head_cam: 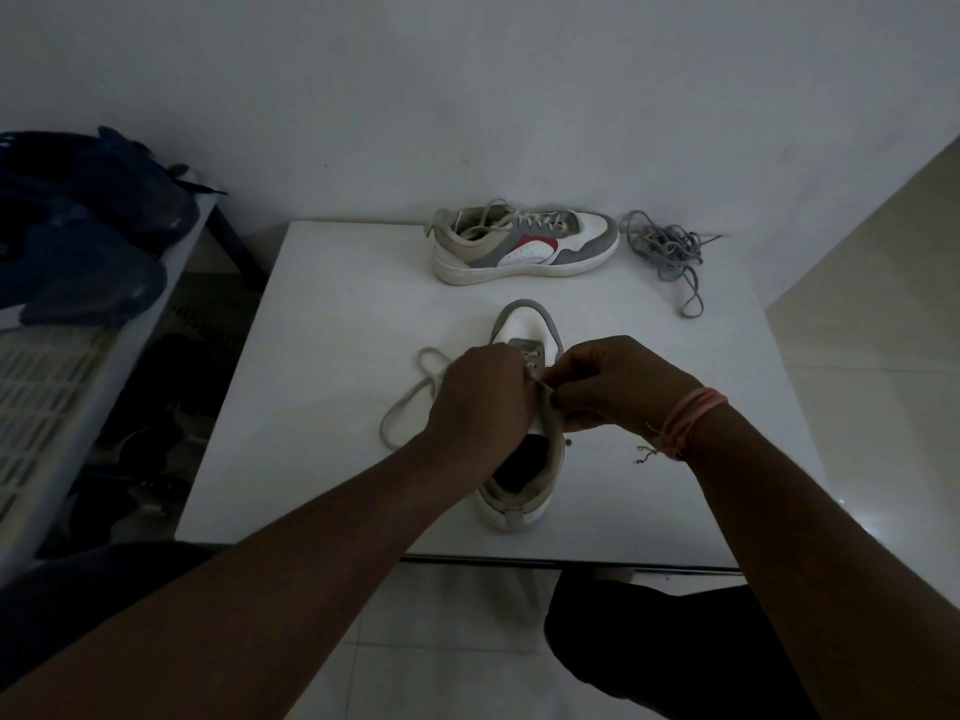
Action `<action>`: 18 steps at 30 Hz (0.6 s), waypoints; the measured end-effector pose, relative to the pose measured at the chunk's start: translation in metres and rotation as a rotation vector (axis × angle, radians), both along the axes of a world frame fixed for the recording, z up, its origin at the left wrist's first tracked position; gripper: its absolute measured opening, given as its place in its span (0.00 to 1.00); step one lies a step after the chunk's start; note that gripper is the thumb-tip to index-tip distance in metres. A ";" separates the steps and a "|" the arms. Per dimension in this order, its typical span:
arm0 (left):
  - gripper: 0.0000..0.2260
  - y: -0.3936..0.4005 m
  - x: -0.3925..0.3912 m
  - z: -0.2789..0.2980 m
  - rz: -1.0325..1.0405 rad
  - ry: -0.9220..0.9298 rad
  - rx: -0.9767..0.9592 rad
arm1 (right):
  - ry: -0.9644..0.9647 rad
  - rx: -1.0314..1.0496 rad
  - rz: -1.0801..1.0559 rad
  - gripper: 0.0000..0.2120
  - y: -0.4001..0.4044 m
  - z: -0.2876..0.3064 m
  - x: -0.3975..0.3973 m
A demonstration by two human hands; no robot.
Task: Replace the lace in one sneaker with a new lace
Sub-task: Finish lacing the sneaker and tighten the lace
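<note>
A white and grey sneaker (pixel 525 324) stands on the white table (pixel 322 314) with its toe pointing away from me. My left hand (pixel 475 394) grips its left side at the eyelets. My right hand (pixel 618 387) pinches the beige old lace at the tongue. A loose loop of that old lace (pixel 410 394) trails over the table to the left of the sneaker. The new grey lace (pixel 667 249) lies in a tangled heap at the far right of the table.
A second sneaker (pixel 524 244), laced, lies side-on at the back of the table by the wall. Left of the table stands a rack (pixel 67 387) with dark blue bags (pixel 88 215) on it. Tiled floor shows to the right.
</note>
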State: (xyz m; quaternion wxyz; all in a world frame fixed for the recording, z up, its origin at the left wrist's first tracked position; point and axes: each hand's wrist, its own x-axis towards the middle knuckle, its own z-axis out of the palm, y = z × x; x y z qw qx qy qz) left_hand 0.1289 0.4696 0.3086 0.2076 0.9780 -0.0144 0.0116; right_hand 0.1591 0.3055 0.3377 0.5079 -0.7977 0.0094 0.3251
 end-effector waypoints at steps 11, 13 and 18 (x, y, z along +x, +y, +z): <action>0.08 0.006 -0.005 0.011 0.077 0.148 -0.108 | -0.078 -0.072 -0.085 0.06 0.011 -0.012 -0.005; 0.18 0.006 -0.006 0.017 0.099 0.066 0.082 | -0.092 -0.168 -0.079 0.08 0.010 -0.015 -0.003; 0.20 0.020 -0.008 0.022 0.083 0.283 0.005 | -0.267 -0.715 -0.213 0.08 -0.037 -0.013 0.017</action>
